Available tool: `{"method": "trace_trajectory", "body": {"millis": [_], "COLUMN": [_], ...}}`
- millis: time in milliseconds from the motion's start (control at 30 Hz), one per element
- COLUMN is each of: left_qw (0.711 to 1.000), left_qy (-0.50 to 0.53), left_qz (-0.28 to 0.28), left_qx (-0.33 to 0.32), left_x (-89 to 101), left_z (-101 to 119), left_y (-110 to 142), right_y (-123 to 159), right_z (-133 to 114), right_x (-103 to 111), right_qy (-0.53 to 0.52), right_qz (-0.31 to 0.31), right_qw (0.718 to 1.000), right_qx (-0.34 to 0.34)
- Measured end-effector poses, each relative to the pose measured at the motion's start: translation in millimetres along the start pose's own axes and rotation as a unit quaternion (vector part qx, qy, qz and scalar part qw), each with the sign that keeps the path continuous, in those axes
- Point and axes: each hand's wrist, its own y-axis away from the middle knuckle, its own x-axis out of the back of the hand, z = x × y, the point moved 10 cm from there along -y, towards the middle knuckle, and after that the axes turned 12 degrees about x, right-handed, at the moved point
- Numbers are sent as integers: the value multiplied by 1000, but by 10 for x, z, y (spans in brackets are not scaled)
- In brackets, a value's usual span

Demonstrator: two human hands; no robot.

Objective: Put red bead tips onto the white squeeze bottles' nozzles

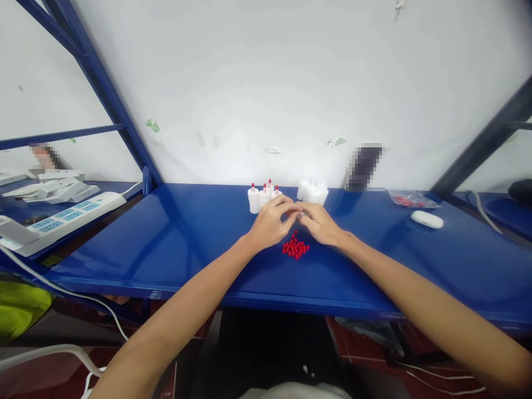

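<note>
Power strip at far left, beside white boxes. Blue surface against a scuffed white wall. Red-tipped bottles stand behind my left hand; red caps lie loose in front. My left and right grips meet at the fingertips; can't tell what's pinched. White bottles behind the right, then white case. Red tile floor below.

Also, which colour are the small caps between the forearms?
The small caps are red; see head view.
</note>
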Motion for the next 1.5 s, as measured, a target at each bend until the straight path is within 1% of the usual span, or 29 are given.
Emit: {"method": "trace_trajectory", "body": {"millis": [67, 133, 200, 300, 400, 533, 600, 733, 833, 867, 900, 933, 967, 1000, 1067, 1167, 1233, 1300, 1433, 1467, 1500], "left_qw": [1000, 1000, 999, 996, 994, 993, 992, 990, 987, 986, 986, 986, 982, 975, 961, 949, 947, 950, 962, 965, 965], "left_qy": [-3, -19, -49, -80, -75, -47, -30, 16, 30, 18, -8, -49, -100, -143, -199, -242, -244, -227, -188, -180, -168], "left_qz": [-9, -17, -19, -21, -45, -93, -109, -94, -54, -33, -23, -29, -50, -81, -116, -134, -138, -140, -118, -116, -127], "left_qx": [4, 7, 14, 44, 64, 57, 61, 103, 149, 160, 162, 157, 153, 149, 151, 152, 155, 161, 157, 155, 154], "left_x": [-25, -55, -78, -96, -156, -265, -292, -219, -25, 77, 162, 216, 234, 225, 218, 172, 131, 109, 160, 167, 149], "left_z": [-4, 4, 6, -45, -112, -124, -117, -167, -302, -356, -396, -427, -465, -510, -608, -699, -721, -711, -576, -534, -498], "left_y": [10, 20, 27, 24, 30, 49, 53, 20, -31, -50, -70, -87, -98, -99, -88, -63, -51, -50, -89, -98, -97], "right_y": [6, 16, 23, 20, 13, 17, 20, 28, 62, 78, 93, 104, 111, 115, 116, 120, 118, 103, 74, 71, 69], "right_z": [-37, -39, -6, 12, -13, -42, -39, -6, 96, 145, 194, 237, 275, 307, 354, 390, 371, 326, 281, 285, 290], "right_x": [-15, -19, -8, 26, 51, 50, 52, 68, 86, 96, 112, 127, 139, 148, 151, 146, 162, 176, 193, 208, 223], "right_qy": [-28, -36, -19, 18, 59, 88, 93, 85, 70, 66, 65, 66, 71, 79, 99, 117, 119, 109, 68, 68, 74], "right_qz": [-6, -7, -2, 8, 1, -13, -11, 6, 17, 22, 28, 34, 36, 35, 24, 10, 13, 17, 11, 11, 12], "right_qw": [999, 999, 1000, 999, 997, 995, 994, 995, 995, 994, 994, 993, 992, 990, 987, 980, 977, 979, 984, 985, 985], "right_qx": [22, 26, 5, -28, -45, -46, -47, -50, -70, -80, -89, -96, -102, -108, -124, -159, -174, -174, -164, -160, -152]}}
